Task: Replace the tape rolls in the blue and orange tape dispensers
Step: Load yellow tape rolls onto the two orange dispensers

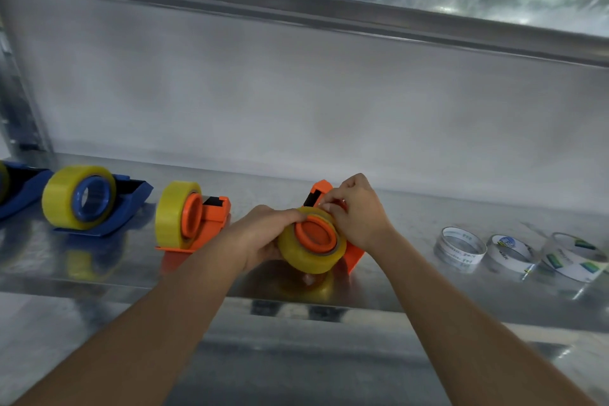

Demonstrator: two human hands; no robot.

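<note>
We have the orange tape dispenser (349,251) lifted off the metal shelf (428,211) and tipped, its yellow tape roll (309,255) and orange hub (316,236) facing up toward us. Our left hand (263,234) cradles the roll from the left and beneath, fingers curled round its rim, while our right hand (354,211) sits just above and behind the roll, its fingertips (324,206) pinched together at the top edge, apparently on the tape's loose end, though the film itself is too clear to make out. The roll's axis points up and toward us, and the cutter end (321,190) lies just behind the right hand, so that hand is the nearer one for drawing tape across. Our hands hide most of the dispenser's body. To the left stand a second orange dispenser (197,218) and a blue dispenser (99,204), both loaded; a further blue one is cut off at the edge. To the right lie three clear rolls (514,254).
</note>
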